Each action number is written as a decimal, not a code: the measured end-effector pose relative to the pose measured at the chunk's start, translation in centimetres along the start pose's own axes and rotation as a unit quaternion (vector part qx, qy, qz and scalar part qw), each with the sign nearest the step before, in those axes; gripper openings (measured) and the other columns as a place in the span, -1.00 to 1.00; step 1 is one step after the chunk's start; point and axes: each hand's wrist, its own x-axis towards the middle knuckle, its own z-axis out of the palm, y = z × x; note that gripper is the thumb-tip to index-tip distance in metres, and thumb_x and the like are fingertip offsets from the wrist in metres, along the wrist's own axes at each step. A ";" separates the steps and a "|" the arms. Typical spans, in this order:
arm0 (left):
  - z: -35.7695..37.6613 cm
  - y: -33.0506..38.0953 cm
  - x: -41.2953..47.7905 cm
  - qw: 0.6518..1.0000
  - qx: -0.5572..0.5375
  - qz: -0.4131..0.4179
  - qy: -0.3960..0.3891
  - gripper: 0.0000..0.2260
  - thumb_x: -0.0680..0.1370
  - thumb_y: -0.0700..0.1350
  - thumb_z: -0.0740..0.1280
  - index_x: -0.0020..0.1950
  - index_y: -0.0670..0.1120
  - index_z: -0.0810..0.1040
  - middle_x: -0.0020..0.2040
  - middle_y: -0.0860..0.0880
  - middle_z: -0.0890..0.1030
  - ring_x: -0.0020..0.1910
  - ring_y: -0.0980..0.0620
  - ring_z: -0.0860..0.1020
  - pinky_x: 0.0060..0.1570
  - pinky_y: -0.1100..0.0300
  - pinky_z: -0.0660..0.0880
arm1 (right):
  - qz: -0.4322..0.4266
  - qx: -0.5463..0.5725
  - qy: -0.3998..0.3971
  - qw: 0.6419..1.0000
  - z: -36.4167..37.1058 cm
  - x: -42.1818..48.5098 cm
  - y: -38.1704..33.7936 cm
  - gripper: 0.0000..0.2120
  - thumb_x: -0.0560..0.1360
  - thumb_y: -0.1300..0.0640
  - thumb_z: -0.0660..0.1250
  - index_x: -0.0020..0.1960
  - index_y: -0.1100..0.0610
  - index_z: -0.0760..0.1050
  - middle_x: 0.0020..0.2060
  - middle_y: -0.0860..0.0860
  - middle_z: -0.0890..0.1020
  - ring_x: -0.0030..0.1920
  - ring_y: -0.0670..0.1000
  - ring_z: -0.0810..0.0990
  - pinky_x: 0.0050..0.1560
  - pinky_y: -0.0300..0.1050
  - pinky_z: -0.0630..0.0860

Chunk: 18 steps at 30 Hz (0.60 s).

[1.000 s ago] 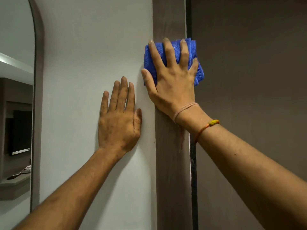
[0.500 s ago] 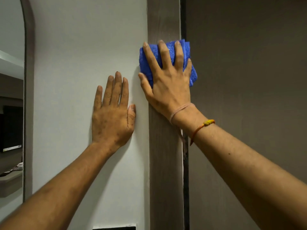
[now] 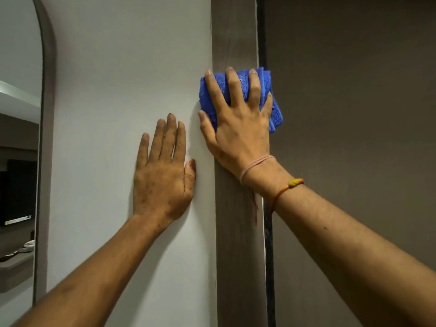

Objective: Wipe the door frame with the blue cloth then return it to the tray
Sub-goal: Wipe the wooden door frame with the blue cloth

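Note:
A folded blue cloth is pressed flat against the grey-brown wooden door frame, a vertical strip running the full height of the view. My right hand lies spread over the cloth, fingers pointing up, holding it to the frame. The cloth's edges stick out past my fingers on the left and right. My left hand rests flat and open on the white wall just left of the frame, holding nothing. The tray is not in view.
The brown door fills the right side, with a dark gap between it and the frame. An arched mirror at the far left reflects a shelf and a dark screen. White wall lies between mirror and frame.
My right hand and the cloth have slid slightly down the frame. My left hand stays flat on the wall. The view has shifted a little sideways.

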 end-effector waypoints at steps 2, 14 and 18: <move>0.0 -0.1 -0.1 1.000 -0.001 0.005 -0.004 -0.43 0.58 0.07 -0.12 0.54 -0.13 -0.13 0.56 -0.14 -0.09 0.54 -0.06 -0.14 0.51 -0.05 -0.12 | -0.010 0.002 0.010 1.000 0.2 -1.2 0.1 -0.40 0.55 -0.21 0.05 0.51 -0.05 -0.01 0.51 0.11 0.11 0.50 0.25 -0.04 0.37 0.43 0.02; 0.0 -0.1 -0.2 1.000 -0.007 0.007 -0.004 -0.43 0.58 0.07 -0.10 0.54 -0.13 -0.12 0.57 -0.13 -0.08 0.54 -0.06 -0.13 0.51 -0.03 -0.13 | -0.035 0.009 -0.032 0.999 -0.5 -1.7 0.7 -0.38 0.53 -0.21 0.09 0.51 -0.08 -0.02 0.50 0.11 0.11 0.49 0.27 -0.05 0.36 0.46 0.01; 0.1 -0.2 0.0 1.000 0.000 0.011 0.000 -0.43 0.58 0.06 -0.10 0.54 -0.14 -0.12 0.57 -0.14 -0.07 0.54 -0.06 -0.12 0.51 -0.05 -0.11 | -0.004 0.001 -0.003 1.000 -0.1 0.9 -0.1 -0.40 0.54 -0.20 0.06 0.51 -0.05 -0.02 0.51 0.11 0.10 0.50 0.26 -0.06 0.38 0.44 -0.03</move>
